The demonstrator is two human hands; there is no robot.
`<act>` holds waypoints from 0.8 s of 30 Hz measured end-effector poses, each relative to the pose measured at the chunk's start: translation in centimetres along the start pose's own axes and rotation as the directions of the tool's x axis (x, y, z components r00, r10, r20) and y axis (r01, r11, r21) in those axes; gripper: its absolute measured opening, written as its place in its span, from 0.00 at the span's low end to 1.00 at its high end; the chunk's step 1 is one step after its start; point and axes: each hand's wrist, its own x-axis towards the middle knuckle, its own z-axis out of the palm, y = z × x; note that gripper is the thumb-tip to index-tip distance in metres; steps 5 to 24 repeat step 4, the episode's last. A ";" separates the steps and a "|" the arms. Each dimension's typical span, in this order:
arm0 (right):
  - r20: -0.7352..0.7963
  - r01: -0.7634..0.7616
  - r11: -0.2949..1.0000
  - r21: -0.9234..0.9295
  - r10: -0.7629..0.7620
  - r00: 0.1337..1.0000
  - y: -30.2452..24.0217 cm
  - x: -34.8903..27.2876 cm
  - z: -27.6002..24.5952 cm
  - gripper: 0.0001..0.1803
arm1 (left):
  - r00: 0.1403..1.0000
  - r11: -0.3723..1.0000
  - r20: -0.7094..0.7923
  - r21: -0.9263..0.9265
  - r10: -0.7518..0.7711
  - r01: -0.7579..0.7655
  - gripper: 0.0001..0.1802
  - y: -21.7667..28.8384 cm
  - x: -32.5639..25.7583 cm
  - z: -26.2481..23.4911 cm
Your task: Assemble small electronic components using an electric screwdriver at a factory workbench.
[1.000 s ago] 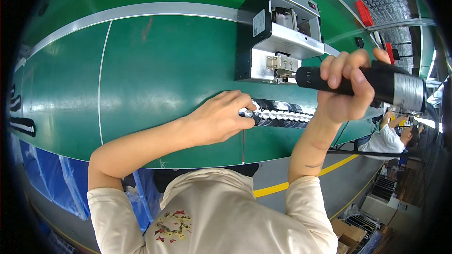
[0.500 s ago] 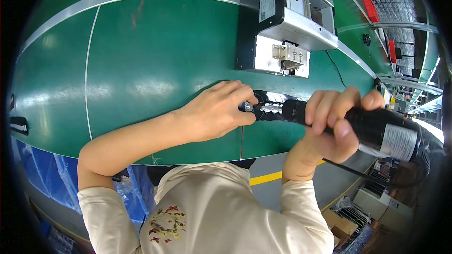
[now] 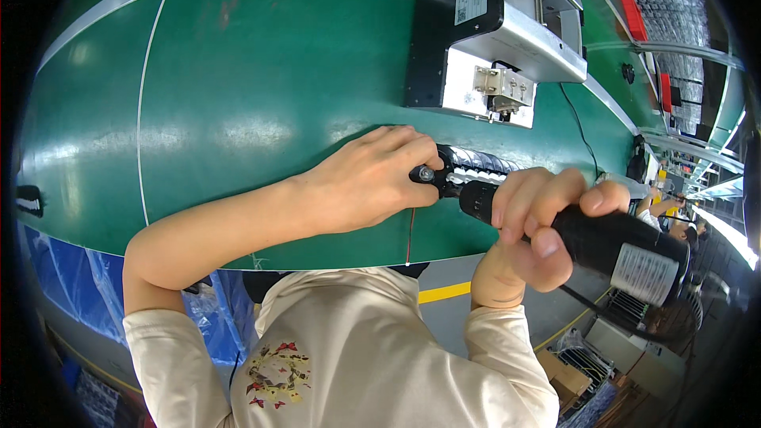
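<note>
My left hand (image 3: 379, 177) rests on the green table with its fingers closed round the end of a long black part with a shiny, ribbed silver strip (image 3: 483, 160). A small round metal piece (image 3: 426, 174) shows between the thumb and fingers. My right hand (image 3: 543, 218) is wrapped round a black electric screwdriver (image 3: 622, 246), with a white label on its body and a cord at its rear. The screwdriver slants down to the left. Its front end is against or just over the black part, beside my left fingers; the exact contact cannot be made out.
Beyond my hands stands a black and silver bench machine (image 3: 495, 40) with a metal block on its front. A thin black cable (image 3: 581, 127) runs from it across the table. Red bins (image 3: 634, 17) are at the far right. A red line (image 3: 410, 236) marks the near table edge.
The screwdriver's front end has shifted left and its body has tilted, bringing it nearer to my left fingers. My left hand keeps its hold. The whole view has shifted slightly.
</note>
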 end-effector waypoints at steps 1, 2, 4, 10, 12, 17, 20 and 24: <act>0.074 0.023 1.000 0.000 -0.023 0.997 0.1 0.1 -0.2 0.22 | 1.000 1.000 0.001 0.004 0.002 -0.002 0.09 0.0 0.0 -0.1; 0.148 0.046 0.999 0.001 -0.046 0.988 0.0 0.2 -0.5 0.22 | 1.000 1.000 -0.003 0.000 0.000 0.000 0.09 0.0 -0.1 -0.1; 0.263 0.087 0.996 -0.011 -0.081 0.961 0.2 0.4 -0.9 0.21 | 1.000 1.000 -0.007 -0.015 0.003 -0.003 0.09 0.1 0.0 0.0; 0.263 0.087 0.996 -0.011 -0.081 0.961 0.2 0.4 -0.9 0.21 | 1.000 1.000 -0.007 -0.015 0.003 -0.003 0.09 0.1 0.0 0.0; 0.263 0.087 0.996 -0.011 -0.081 0.961 0.2 0.4 -0.9 0.21 | 1.000 1.000 -0.007 -0.015 0.003 -0.003 0.09 0.1 0.0 0.0; 0.263 0.087 0.996 -0.011 -0.081 0.961 0.2 0.4 -0.9 0.21 | 1.000 1.000 -0.007 -0.015 0.003 -0.003 0.09 0.1 0.0 0.0; 0.263 0.087 0.996 -0.011 -0.081 0.961 0.2 0.4 -0.9 0.21 | 1.000 1.000 -0.007 -0.015 0.003 -0.003 0.09 0.1 0.0 0.0; 0.263 0.087 0.996 -0.011 -0.081 0.961 0.2 0.4 -0.9 0.21 | 1.000 1.000 -0.007 -0.015 0.003 -0.003 0.09 0.1 0.0 0.0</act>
